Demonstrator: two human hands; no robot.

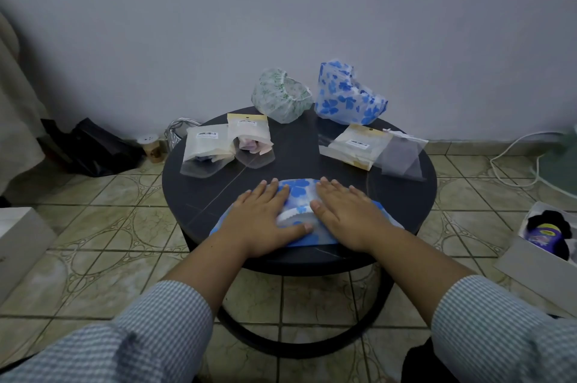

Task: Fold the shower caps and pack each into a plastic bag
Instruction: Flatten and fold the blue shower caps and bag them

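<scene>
A blue-flowered shower cap (298, 195) lies flattened at the near edge of the round black table (299, 161). My left hand (265, 220) presses flat on its left side and my right hand (346, 214) presses flat on its right side, fingers straight. Farther back stand a green-patterned cap (281, 95) and another blue-flowered cap (346, 92), both puffed up. Two plastic bags with caps inside (207, 148) (249, 139) lie at the back left. More plastic bags (359, 145) (402, 154) lie at the back right.
The table stands on a tiled floor against a pale wall. A white box (18, 245) is on the floor at left, an open box with dark items (543, 242) at right, black bags (93, 145) by the wall, and a white cable (512, 158) at right.
</scene>
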